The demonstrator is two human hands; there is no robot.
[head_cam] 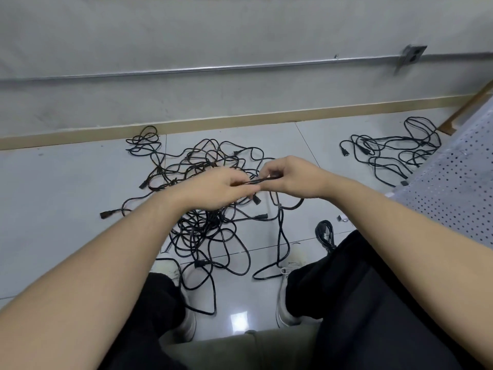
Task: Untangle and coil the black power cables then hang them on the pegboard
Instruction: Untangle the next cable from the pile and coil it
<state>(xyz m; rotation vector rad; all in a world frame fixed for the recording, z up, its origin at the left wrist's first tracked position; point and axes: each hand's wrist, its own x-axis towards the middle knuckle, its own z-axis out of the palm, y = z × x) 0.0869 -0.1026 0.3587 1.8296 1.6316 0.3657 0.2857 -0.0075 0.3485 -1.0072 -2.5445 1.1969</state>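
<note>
Nearby: tangled cables (202, 182) underfoot | second cable heap (394, 153) | pegboard (453, 188) right

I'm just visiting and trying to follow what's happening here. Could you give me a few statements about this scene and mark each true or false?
1. Both hands hold one black cable stretched between them. True.
2. The big tangle lies on a table. False: it lies on the tiled floor.
3. A second, smaller cable pile lies by the pegboard. True.
4. Coiled cables already hang on the pegboard. False: none hang there.
5. The left hand is empty. False: its fingers grip the cable.
</note>
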